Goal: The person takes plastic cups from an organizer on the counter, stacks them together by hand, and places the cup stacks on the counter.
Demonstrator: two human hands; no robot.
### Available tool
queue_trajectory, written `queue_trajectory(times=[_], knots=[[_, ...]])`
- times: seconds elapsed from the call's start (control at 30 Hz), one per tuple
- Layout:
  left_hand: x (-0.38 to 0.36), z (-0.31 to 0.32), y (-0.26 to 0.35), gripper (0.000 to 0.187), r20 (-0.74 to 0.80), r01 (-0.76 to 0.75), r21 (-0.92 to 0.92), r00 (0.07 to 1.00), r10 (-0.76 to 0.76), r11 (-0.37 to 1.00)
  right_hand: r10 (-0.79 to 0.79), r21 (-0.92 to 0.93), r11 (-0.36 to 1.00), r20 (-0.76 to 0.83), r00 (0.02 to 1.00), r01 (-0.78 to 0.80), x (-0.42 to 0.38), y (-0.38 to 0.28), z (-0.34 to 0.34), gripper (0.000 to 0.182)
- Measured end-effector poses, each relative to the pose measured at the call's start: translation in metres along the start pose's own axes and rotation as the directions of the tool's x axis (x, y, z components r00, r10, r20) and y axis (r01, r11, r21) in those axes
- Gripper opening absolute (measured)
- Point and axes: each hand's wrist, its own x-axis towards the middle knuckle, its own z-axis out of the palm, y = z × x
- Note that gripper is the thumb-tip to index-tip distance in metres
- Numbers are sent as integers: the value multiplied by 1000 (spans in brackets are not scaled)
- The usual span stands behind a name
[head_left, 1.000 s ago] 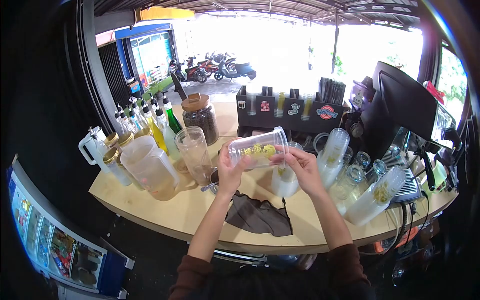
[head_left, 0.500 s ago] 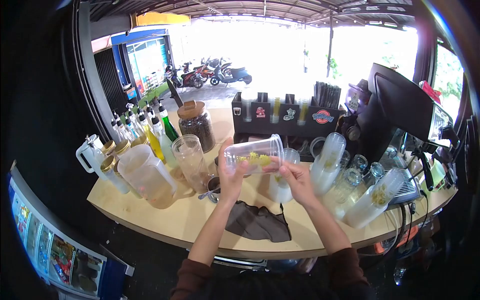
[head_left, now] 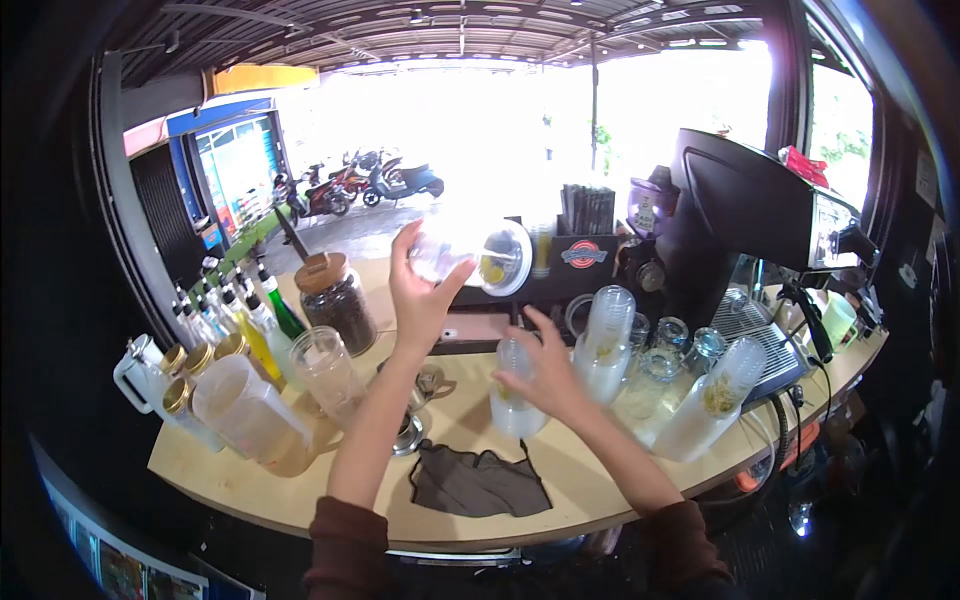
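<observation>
While the desk (head_left: 560,490) carries jugs, jars and cup stacks, the left hand (head_left: 420,295) is raised well above it, arm stretched up and forward. Its grip is closed around a clear cup (head_left: 470,255) lying on its side, mouth turned to the right, yellow bits inside. Lower down, the right hand (head_left: 545,375) rests against a stack (head_left: 515,395) of cups standing on the desk, fingers spread; its grip looks loose, not clamped. A dark cloth (head_left: 475,482) lies just before it.
</observation>
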Motion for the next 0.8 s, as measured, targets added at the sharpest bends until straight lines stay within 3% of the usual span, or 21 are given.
queue_trajectory(times=[0.03,0.1,0.13,0.2,0.33,0.53,0.8], knots=[[13,10,-8,68,8,-3,-13,1000,3,1000,4,-13,1000,-8,1000,-4,-2,3,4,54],[40,28,-32,74,116,88,64,989,-95,994,130,262,955,55,990,-140,0,10,10,52],[54,36,-42,74,121,78,53,989,-84,996,68,196,979,-14,998,-64,0,18,15,55],[80,52,-65,78,213,2,321,974,-74,947,40,191,981,-76,996,-24,-5,33,26,54],[122,83,-120,74,246,-93,356,969,3,930,20,209,978,-162,987,15,-12,37,33,54],[154,97,-160,83,510,-170,571,840,-185,803,26,225,974,-203,979,21,-15,37,34,59],[146,102,-209,87,566,-94,577,762,-314,811,22,256,966,-216,976,35,-16,39,37,59]])
